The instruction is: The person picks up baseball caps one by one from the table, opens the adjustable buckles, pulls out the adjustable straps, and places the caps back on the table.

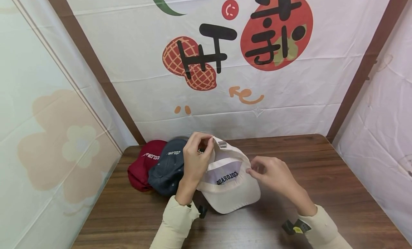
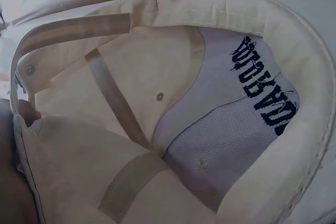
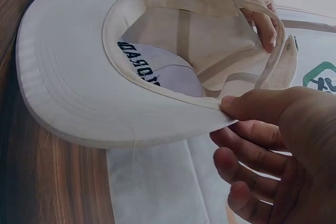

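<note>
While a person's bare left hand [image 1: 197, 157] pinches the back edge of a cream fabric baseball cap [image 1: 230, 202] beside its silver metal buckle [image 1: 222, 144], the bare right hand [image 1: 273, 174] grips the cap's right edge between thumb and forefinger, near where the brim joins the band. Tilted with its opening toward the wearer of the cameras and its brim to the near side, the cap is held over the middle of the table, black lettering visible on the pale lilac lining within. Just to the left, a dark blue fabric cap [image 1: 165, 172] and, farther left, a deep red fabric cap [image 1: 138, 172] sit side by side at the table's far left, white lettering on their fronts. Dark brown wood-grain runs across the tabletop [image 1: 322, 195]. Beyond its far edge hangs a creased white cloth backdrop [image 1: 289, 113] printed with black characters, a red peanut design [image 1: 175, 55] and brown bands; at left, another pale sheet bears a large peach flower [image 1: 48, 149].
</note>
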A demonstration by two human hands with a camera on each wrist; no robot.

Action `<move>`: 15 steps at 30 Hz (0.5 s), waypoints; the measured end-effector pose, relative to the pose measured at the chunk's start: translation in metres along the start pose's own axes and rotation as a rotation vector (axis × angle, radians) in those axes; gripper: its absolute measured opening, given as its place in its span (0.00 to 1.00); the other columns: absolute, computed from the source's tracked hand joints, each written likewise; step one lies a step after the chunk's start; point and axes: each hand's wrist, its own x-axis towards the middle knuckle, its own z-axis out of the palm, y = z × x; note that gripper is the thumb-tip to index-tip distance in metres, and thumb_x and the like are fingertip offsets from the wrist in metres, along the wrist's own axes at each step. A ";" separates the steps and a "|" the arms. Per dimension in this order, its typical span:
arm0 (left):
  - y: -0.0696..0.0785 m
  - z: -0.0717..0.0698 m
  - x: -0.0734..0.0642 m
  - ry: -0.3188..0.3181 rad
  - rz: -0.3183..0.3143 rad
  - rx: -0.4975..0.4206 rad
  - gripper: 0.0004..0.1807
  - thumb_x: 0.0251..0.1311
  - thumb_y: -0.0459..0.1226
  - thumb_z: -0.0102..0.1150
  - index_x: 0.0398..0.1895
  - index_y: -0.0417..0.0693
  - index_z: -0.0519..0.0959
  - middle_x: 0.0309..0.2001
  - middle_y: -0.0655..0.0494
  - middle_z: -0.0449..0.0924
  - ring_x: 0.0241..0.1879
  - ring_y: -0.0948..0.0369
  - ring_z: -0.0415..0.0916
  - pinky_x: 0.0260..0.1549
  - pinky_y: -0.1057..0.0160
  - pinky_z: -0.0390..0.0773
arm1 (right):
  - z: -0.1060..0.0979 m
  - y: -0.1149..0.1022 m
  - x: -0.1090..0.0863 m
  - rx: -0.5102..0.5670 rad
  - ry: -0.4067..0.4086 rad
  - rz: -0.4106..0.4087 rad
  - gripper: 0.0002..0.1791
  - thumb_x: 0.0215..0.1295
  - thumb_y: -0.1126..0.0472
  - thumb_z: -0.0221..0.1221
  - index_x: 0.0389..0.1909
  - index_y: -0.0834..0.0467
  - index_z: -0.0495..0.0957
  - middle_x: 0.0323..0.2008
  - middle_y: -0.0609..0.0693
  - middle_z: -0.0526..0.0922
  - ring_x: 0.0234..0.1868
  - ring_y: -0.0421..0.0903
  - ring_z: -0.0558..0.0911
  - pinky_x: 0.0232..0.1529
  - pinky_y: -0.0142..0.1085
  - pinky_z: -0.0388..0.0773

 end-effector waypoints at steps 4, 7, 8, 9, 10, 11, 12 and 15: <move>0.001 0.000 0.000 0.008 0.015 -0.007 0.03 0.70 0.28 0.64 0.41 0.41 0.86 0.36 0.49 0.82 0.29 0.59 0.78 0.28 0.66 0.79 | -0.001 0.001 0.001 0.017 0.022 -0.019 0.08 0.62 0.56 0.75 0.29 0.43 0.84 0.22 0.30 0.80 0.24 0.28 0.75 0.29 0.31 0.74; 0.002 0.000 0.001 0.016 0.026 -0.019 0.03 0.70 0.27 0.64 0.41 0.41 0.86 0.36 0.49 0.82 0.29 0.59 0.78 0.28 0.66 0.78 | -0.005 0.003 0.002 0.020 0.053 -0.034 0.08 0.62 0.58 0.75 0.30 0.44 0.85 0.22 0.32 0.80 0.25 0.29 0.76 0.30 0.31 0.75; 0.002 0.000 0.001 0.018 0.029 -0.023 0.04 0.70 0.27 0.64 0.41 0.41 0.86 0.36 0.49 0.82 0.29 0.59 0.78 0.28 0.65 0.79 | -0.006 0.004 0.002 0.018 0.066 -0.038 0.08 0.62 0.58 0.75 0.30 0.44 0.86 0.23 0.32 0.81 0.25 0.29 0.76 0.30 0.31 0.75; 0.002 0.000 0.001 0.019 0.033 -0.026 0.04 0.70 0.28 0.64 0.41 0.41 0.86 0.36 0.49 0.82 0.29 0.59 0.78 0.27 0.65 0.79 | -0.008 0.005 0.002 0.013 0.078 -0.042 0.08 0.61 0.59 0.75 0.30 0.44 0.86 0.23 0.32 0.81 0.25 0.30 0.76 0.30 0.32 0.75; 0.003 0.000 0.001 0.020 0.036 -0.028 0.04 0.70 0.28 0.64 0.41 0.41 0.86 0.36 0.49 0.82 0.29 0.59 0.78 0.28 0.66 0.79 | -0.010 0.006 0.003 0.009 0.092 -0.048 0.07 0.61 0.59 0.75 0.30 0.45 0.86 0.23 0.33 0.81 0.25 0.30 0.76 0.30 0.32 0.75; 0.003 0.000 0.001 0.019 0.041 -0.030 0.04 0.70 0.28 0.64 0.41 0.41 0.86 0.36 0.49 0.82 0.29 0.59 0.78 0.28 0.65 0.79 | -0.012 0.007 0.003 0.002 0.106 -0.053 0.08 0.61 0.59 0.76 0.30 0.45 0.86 0.23 0.33 0.81 0.25 0.31 0.76 0.30 0.32 0.75; 0.004 0.001 0.001 0.020 0.045 -0.031 0.04 0.70 0.28 0.64 0.41 0.41 0.86 0.36 0.49 0.82 0.30 0.59 0.79 0.28 0.65 0.79 | -0.013 0.008 0.004 -0.003 0.117 -0.058 0.07 0.61 0.60 0.76 0.30 0.45 0.86 0.23 0.33 0.82 0.25 0.31 0.76 0.29 0.32 0.75; 0.005 0.002 0.001 0.018 0.054 -0.033 0.04 0.69 0.27 0.64 0.41 0.41 0.86 0.37 0.48 0.83 0.31 0.58 0.80 0.30 0.66 0.80 | -0.017 0.012 0.004 -0.022 0.151 -0.074 0.07 0.61 0.60 0.76 0.31 0.47 0.86 0.24 0.35 0.82 0.25 0.32 0.77 0.28 0.32 0.75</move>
